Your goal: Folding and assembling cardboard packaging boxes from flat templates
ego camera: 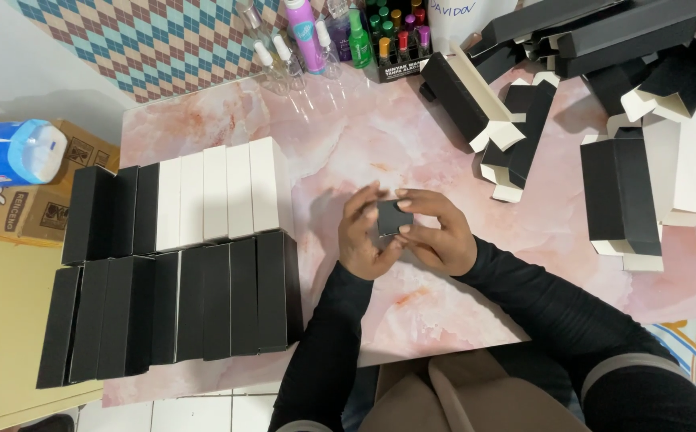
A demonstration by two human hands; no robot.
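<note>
My table [348, 136] is a smooth pink marble-patterned slab. On its left side, long rectangular cartons lie tight side by side in two rows [176, 264]: matte black ones in the near row, black and white ones in the far row. At the far right, a loose pile [604, 104] of unfolded black-and-white card sleeves lies jumbled, flaps open. Plastic bottles [324, 36] cluster at the far edge. At the centre, just above the tabletop, my left hand [364, 236] and right hand [440, 232] are cupped close together, fingertips pinching a small square black box [393, 218] end-on between them.
</note>
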